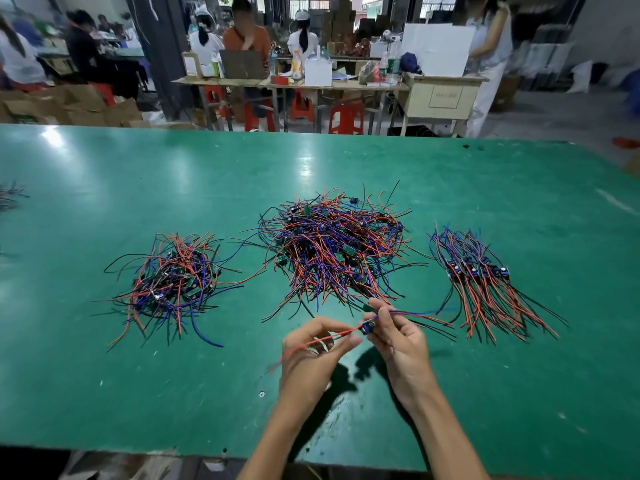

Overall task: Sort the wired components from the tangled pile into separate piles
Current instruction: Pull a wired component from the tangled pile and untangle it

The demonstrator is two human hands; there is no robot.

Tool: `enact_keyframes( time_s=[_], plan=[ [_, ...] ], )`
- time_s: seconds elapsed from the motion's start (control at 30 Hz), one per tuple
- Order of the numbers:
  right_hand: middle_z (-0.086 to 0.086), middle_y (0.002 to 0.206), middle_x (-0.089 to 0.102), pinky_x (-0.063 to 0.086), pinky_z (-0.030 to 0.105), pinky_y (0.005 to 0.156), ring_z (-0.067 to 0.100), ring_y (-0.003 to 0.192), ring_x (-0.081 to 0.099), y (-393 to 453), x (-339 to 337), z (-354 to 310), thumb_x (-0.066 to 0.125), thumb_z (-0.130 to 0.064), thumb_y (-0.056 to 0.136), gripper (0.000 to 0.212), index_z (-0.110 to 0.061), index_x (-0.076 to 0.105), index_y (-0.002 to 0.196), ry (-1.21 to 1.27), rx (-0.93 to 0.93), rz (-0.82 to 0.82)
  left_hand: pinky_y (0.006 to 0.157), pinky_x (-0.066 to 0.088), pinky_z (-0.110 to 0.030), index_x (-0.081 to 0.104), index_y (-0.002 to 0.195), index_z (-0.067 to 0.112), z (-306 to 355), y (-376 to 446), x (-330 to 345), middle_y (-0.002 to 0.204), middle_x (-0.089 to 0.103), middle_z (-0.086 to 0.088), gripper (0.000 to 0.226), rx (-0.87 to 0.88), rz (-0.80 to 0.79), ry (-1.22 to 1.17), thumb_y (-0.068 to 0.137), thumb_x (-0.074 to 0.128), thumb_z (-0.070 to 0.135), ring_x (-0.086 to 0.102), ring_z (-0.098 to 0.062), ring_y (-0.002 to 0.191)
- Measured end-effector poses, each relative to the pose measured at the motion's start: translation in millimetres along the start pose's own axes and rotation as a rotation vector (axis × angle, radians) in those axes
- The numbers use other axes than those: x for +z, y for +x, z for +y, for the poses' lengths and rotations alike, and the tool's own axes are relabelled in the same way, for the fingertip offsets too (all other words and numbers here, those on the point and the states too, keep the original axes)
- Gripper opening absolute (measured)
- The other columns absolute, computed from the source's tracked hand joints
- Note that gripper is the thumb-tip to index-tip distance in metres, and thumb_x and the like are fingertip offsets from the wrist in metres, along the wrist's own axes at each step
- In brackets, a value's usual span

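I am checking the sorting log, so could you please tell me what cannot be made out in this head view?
- Wired component held between the left hand and right hand: too small to tell its type.
- Boards inside the middle tangled pile: buried under wires.
- Wire bundle at the left edge: cut off by the frame.
- Left pile versus right pile: sorting criterion unclear.

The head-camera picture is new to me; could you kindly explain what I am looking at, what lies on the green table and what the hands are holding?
There is one picture, taken by a camera worn on a person's head, looking forward and down. On the green table lie three heaps of small circuit boards with red, blue and black wires: a big tangled middle pile, a loose left pile and a tidy, combed-out right pile. The left hand and right hand together pinch one wired component just above the table.
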State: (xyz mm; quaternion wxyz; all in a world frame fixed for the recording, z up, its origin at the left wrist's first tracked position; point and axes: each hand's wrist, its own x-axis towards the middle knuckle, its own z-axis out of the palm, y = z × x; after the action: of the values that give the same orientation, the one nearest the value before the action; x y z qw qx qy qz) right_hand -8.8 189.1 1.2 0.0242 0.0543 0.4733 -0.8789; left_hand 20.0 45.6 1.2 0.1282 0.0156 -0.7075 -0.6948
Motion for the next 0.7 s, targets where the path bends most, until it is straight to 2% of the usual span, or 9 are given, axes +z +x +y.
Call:
enact_keyframes(
  time_s=[0.1, 0.17, 0.2, 0.33, 0.4, 0.5, 0.57, 0.63, 0.7],
  plan=[
    [0.002, 0.071, 0.066, 0.052, 0.014, 0.058, 0.005, 0.061, 0.062, 2, -5, 0, 0.066, -0.021, 0.085, 0.029, -0.009, 0.072, 0.111, 0.073, 0.005, -0.015, 0.058, 0.054, -0.026, 0.075, 0.097, 0.033, -1, 6, -8, 0.090, 0.076, 0.003, 0.017, 0.020, -0.029, 0.099, 0.085, 0.079, 0.021, 0.067, -0.015, 0.065],
    [0.003, 0.069, 0.065, 0.046, 0.011, 0.049, 0.004, 0.056, 0.059, 3, -6, 1, 0.068, -0.022, 0.084, 0.026, -0.011, 0.075, 0.106, 0.036, 0.007, -0.010, 0.052, 0.056, -0.028, 0.073, 0.104, 0.024, 5, 10, -11, 0.094, 0.076, -0.010, 0.014, -0.168, -0.097, -0.141, 0.093, 0.067, 0.031, 0.071, -0.026, 0.062],
    [0.004, 0.069, 0.066, 0.047, 0.011, 0.048, 0.005, 0.056, 0.060, 3, -6, 3, 0.070, -0.024, 0.082, 0.023, -0.012, 0.078, 0.100, 0.013, 0.010, 0.001, 0.052, 0.057, -0.028, 0.073, 0.107, 0.018, 8, 12, -12, 0.094, 0.076, -0.014, 0.026, -0.252, -0.161, -0.217, 0.094, 0.061, 0.037, 0.072, -0.029, 0.063],
    [0.003, 0.074, 0.071, 0.053, 0.020, 0.054, 0.009, 0.064, 0.063, 2, 2, 8, 0.081, -0.038, 0.071, 0.026, -0.017, 0.082, 0.086, -0.202, -0.079, 0.062, 0.065, 0.061, -0.029, 0.079, 0.098, 0.014, 16, 15, 0, 0.089, 0.077, -0.014, 0.028, -0.333, -0.388, -0.199, 0.097, 0.062, 0.036, 0.075, -0.027, 0.074],
    [-0.003, 0.072, 0.070, 0.049, 0.022, 0.049, 0.008, 0.061, 0.060, 3, 5, 14, 0.083, -0.040, 0.071, 0.025, -0.018, 0.081, 0.084, -0.330, -0.168, 0.132, 0.065, 0.060, -0.027, 0.080, 0.097, 0.013, 14, 14, 6, 0.082, 0.075, -0.009, 0.023, -0.325, -0.398, -0.187, 0.098, 0.063, 0.028, 0.073, -0.022, 0.071],
    [-0.007, 0.084, 0.069, 0.054, 0.025, 0.067, 0.009, 0.075, 0.066, 3, 8, 17, 0.079, -0.038, 0.080, 0.013, -0.028, 0.083, 0.086, -0.489, -0.302, 0.213, 0.057, 0.057, -0.024, 0.079, 0.094, 0.010, 9, 12, 12, 0.071, 0.069, -0.008, 0.025, -0.317, -0.365, -0.191, 0.102, 0.059, 0.023, 0.067, -0.016, 0.060],
    [-0.005, 0.093, 0.066, 0.055, 0.028, 0.062, 0.012, 0.070, 0.068, 2, 9, 17, 0.074, -0.039, 0.084, 0.014, -0.030, 0.083, 0.088, -0.508, -0.308, 0.182, 0.053, 0.054, -0.024, 0.078, 0.095, 0.005, 7, 12, 13, 0.068, 0.066, -0.012, 0.024, -0.312, -0.336, -0.193, 0.101, 0.060, 0.021, 0.063, -0.017, 0.055],
    [0.002, 0.105, 0.063, 0.056, 0.036, 0.055, 0.023, 0.063, 0.067, 0, 10, 17, 0.071, -0.031, 0.092, 0.012, -0.028, 0.082, 0.088, -0.484, -0.280, 0.144, 0.050, 0.051, -0.025, 0.076, 0.095, 0.002, 5, 13, 12, 0.067, 0.065, -0.015, 0.022, -0.329, -0.302, -0.211, 0.099, 0.061, 0.017, 0.060, -0.018, 0.050],
    [0.003, 0.105, 0.066, 0.057, 0.028, 0.065, 0.016, 0.073, 0.069, 1, 9, 19, 0.068, -0.017, 0.097, 0.022, -0.029, 0.081, 0.085, -0.565, -0.328, 0.149, 0.046, 0.048, -0.024, 0.075, 0.091, -0.002, 3, 14, 13, 0.062, 0.062, -0.014, 0.023, -0.335, -0.258, -0.230, 0.099, 0.061, 0.014, 0.058, -0.018, 0.045]
  ],
)
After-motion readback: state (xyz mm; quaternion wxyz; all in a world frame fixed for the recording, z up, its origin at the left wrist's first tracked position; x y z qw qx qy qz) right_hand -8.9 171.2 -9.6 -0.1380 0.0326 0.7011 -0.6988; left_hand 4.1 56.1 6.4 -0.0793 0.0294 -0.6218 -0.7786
